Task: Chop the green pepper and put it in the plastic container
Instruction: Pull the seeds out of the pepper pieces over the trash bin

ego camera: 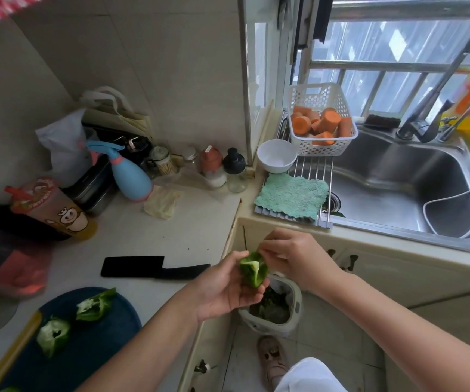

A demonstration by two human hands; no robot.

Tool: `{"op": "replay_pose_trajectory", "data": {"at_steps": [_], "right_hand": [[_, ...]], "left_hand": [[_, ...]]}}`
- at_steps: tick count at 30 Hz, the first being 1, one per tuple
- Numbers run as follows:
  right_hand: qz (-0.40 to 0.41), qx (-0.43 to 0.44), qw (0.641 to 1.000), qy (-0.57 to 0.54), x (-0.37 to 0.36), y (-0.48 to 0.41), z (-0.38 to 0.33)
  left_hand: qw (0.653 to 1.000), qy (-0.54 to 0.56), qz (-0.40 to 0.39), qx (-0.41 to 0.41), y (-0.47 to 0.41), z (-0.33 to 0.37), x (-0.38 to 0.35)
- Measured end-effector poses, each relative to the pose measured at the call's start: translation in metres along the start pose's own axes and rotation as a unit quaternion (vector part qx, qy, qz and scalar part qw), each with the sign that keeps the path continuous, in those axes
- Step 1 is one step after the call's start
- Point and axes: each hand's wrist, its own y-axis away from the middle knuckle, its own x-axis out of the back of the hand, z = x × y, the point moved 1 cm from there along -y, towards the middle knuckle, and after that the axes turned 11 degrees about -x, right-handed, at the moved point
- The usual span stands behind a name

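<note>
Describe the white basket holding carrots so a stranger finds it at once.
Start at the stainless steel sink under the window. On the wire rack across its left end stands the white perforated plastic basket, next to the window. Unlike the smooth round white bowl beside it, it is rectangular, holed and holds orange carrot chunks.

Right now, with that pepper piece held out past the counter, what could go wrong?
1. The left hand cradles the pepper piece over the open bin on the floor while the right hand pinches at its inside; a slip would likely drop it into the waste.
2. The knife lies on the counter with its handle near the edge, close to the left forearm; swinging back could knock it off.
</note>
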Motion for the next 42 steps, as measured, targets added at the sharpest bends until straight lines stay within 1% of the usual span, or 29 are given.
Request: {"op": "replay_pose_trajectory", "data": {"at_steps": [3, 5, 7, 8, 11, 13, 18, 21, 24, 30, 34, 37, 42], "right_hand": [[0.029, -0.082, 0.994, -0.071, -0.002, 0.002, 0.001], [0.055, -0.182, 0.975, -0.111, 0.000, 0.002, 0.012], [0.052, -0.257, 0.958, -0.112, -0.001, 0.003, 0.029], [0.032, -0.270, 0.958, -0.088, -0.002, 0.004, 0.036], [-0.017, -0.263, 0.965, -0.002, -0.010, 0.010, 0.047], [-0.028, -0.268, 0.963, 0.021, -0.013, 0.013, 0.047], [-0.002, -0.255, 0.967, 0.016, -0.023, 0.012, 0.049], [-0.027, -0.259, 0.965, 0.028, -0.028, 0.012, 0.052], [-0.055, -0.292, 0.954, 0.028, -0.033, 0.013, 0.058], [-0.060, -0.318, 0.944, 0.059, -0.032, 0.014, 0.061], [-0.023, -0.310, 0.950, 0.006, -0.027, 0.008, 0.049], [0.006, -0.297, 0.955, 0.003, -0.021, 0.000, 0.038], [0.001, -0.295, 0.955, 0.004, -0.011, -0.009, 0.024]], "left_hand": [[1.000, -0.008, 0.008, 0.000, -0.001, -0.004, 0.004], [1.000, 0.002, 0.012, -0.002, -0.002, -0.006, 0.007], [1.000, 0.015, 0.013, -0.013, -0.002, -0.006, 0.010], [0.999, 0.020, 0.018, -0.020, -0.001, -0.005, 0.012], [0.998, 0.021, 0.036, -0.037, 0.001, -0.002, 0.018], [0.998, 0.023, 0.045, -0.040, 0.002, -0.002, 0.020], [0.997, 0.029, 0.047, -0.054, 0.004, -0.003, 0.021], [0.995, 0.038, 0.056, -0.072, 0.003, -0.003, 0.023], [0.992, 0.056, 0.063, -0.091, 0.004, -0.001, 0.024], [0.986, 0.051, 0.088, -0.130, 0.006, 0.000, 0.023], [0.981, 0.059, 0.118, -0.142, 0.004, -0.001, 0.026], [0.977, 0.058, 0.142, -0.151, 0.000, -0.001, 0.024], [0.972, 0.046, 0.176, -0.150, 0.000, -0.002, 0.026]]}}
